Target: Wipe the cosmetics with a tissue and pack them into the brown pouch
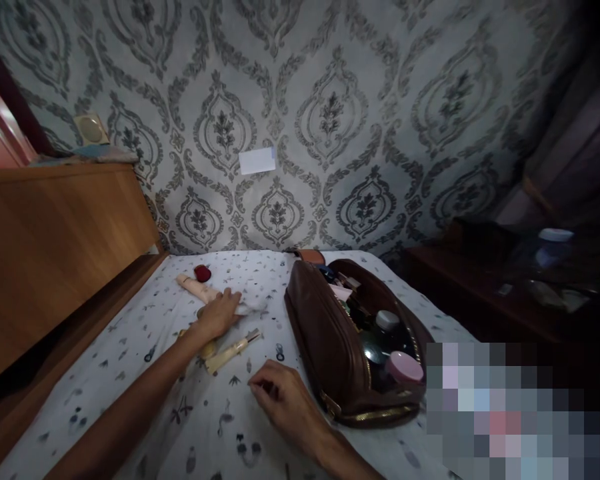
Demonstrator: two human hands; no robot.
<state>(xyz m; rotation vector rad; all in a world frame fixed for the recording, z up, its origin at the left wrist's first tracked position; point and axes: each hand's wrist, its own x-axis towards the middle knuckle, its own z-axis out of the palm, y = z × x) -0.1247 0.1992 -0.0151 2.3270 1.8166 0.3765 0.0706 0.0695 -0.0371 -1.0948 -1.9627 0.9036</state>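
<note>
My left hand (221,313) rests on a pale pink tube (195,288) lying on the patterned white sheet (130,340), fingers bent over its right end; the grip is hard to make out. A dark red round item (203,273) lies just behind the tube. Near my left wrist are a yellowish item (207,348) and a slim pale yellow tube (227,355). My right hand (279,392) hovers over the sheet with fingers curled together and nothing visible in them. Beside it stands an open brown bag (325,333) holding a pink-lidded jar (405,367), a grey-capped bottle (387,321) and several small items.
A wooden panel (65,247) borders the bed at the left. Patterned wallpaper with a white card (257,161) rises behind. At the right is a dark surface with a clear, pale-lidded container (554,248). The lower right corner is pixelated.
</note>
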